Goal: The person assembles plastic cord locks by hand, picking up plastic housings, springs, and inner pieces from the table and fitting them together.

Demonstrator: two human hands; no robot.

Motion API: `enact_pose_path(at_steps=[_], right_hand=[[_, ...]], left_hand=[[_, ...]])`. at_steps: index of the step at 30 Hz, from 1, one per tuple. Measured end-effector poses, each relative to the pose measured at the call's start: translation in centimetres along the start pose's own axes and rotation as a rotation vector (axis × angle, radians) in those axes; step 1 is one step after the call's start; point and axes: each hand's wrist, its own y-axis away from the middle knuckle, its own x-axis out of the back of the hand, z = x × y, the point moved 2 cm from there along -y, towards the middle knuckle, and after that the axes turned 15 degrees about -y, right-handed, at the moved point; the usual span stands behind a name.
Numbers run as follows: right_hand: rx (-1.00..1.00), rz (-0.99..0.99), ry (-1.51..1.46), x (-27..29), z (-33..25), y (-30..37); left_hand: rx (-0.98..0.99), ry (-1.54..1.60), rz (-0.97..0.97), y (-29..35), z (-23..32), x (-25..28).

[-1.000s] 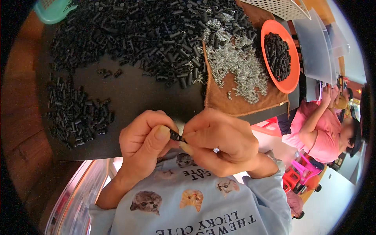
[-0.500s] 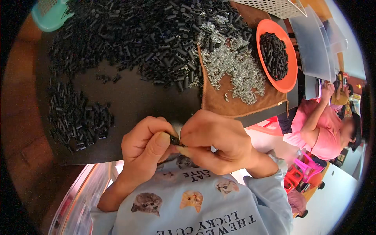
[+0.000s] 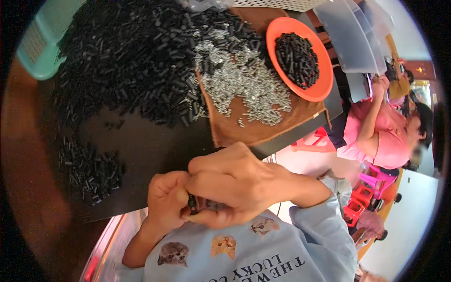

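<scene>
Gripping hands: small black piece (image 3: 192, 203) pinched btwn L hand (image 3: 165, 199) & R hand (image 3: 235, 183), both closed on it; exact fingertip contact partly hidden.
Piece loc.: held over shirt (image 3: 253, 254) front, just off near edge of counter (image 3: 145, 145).
Pinch tips: piece best steadied by L hand, w/ pressure applied straight & evenly by R hand; if tilted or over-squeezed, sth this small could slip. Better done over counter, so any drop is caught.
Small heap (image 3: 89, 171): black pcs, loosely piled toward counter's L side.
Brown cloth (image 3: 230, 134): laid beyond R hand, strewn w/ silver springs (image 3: 249, 84).
Main pile (image 3: 131, 56): black pcs, spread across far side, partly mixed w/ springs at cloth's edge.
Orange dish (image 3: 326, 84): loaded w/ black pcs, set at cloth's far R corner.
Surrounds: green basket (image 3: 42, 66) far L; clear bin (image 3: 350, 35) & co-worker (image 3: 380, 136) in pink, R.
</scene>
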Motion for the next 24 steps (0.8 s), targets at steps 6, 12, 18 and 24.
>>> enact_pose_path(at_steps=[6,12,18,24], right_hand=[[0.122,0.067,-0.004,0.1,-0.2,0.6],[0.130,0.133,0.047,1.1,-0.8,1.7],[-0.163,0.375,0.614,11.9,-2.9,4.6],[-0.426,0.375,0.919,19.0,-1.7,5.4]], left_hand=[[-0.052,-0.218,-0.034,-0.4,-0.7,-0.2],[0.035,0.053,-0.091,-0.6,-0.4,-1.7],[-0.055,0.071,-0.095,-1.1,0.5,-1.2],[-0.029,-0.037,0.017,-2.2,0.3,-1.5]])
